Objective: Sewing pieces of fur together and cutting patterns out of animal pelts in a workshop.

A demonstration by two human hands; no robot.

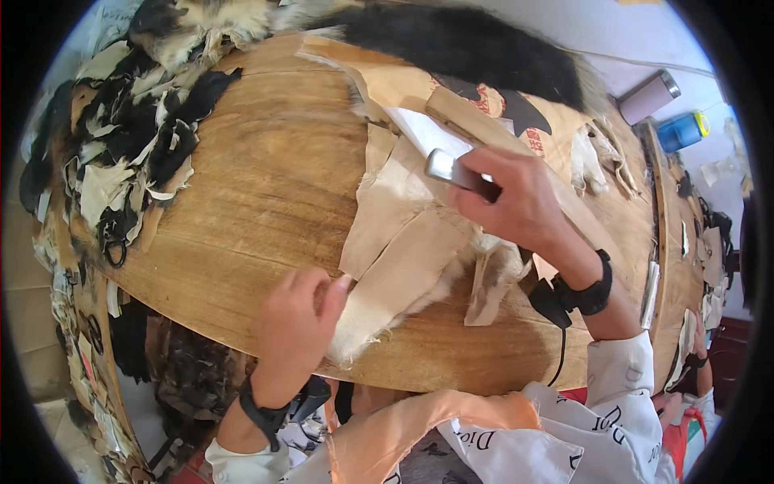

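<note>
A pale, cream-coloured piece of hide (407, 258) lies skin side up on the wooden table, with fur showing along its right edge and a seam or cut line down its middle. My left hand (298, 315) is curled at its lower left edge, thumb and fingertips pinching the border. Above the hide's upper right part, my right hand (520, 198) is closed around a handheld tool (448, 168) with a shiny, rounded metal end and a dark body. I cannot make out its exact kind or whether it touches the hide. A narrow furry flap (493, 278) hangs off the hide's right side.
Black and cream fur scraps (145, 137) are heaped at the left. Beyond the hide lie a wooden board (484, 129), brown printed paper (387, 77) and a long black pelt (451, 48). A metal flask (650, 93) and blue jar (681, 131) stand far right. Another person's hand (700, 343) shows at right.
</note>
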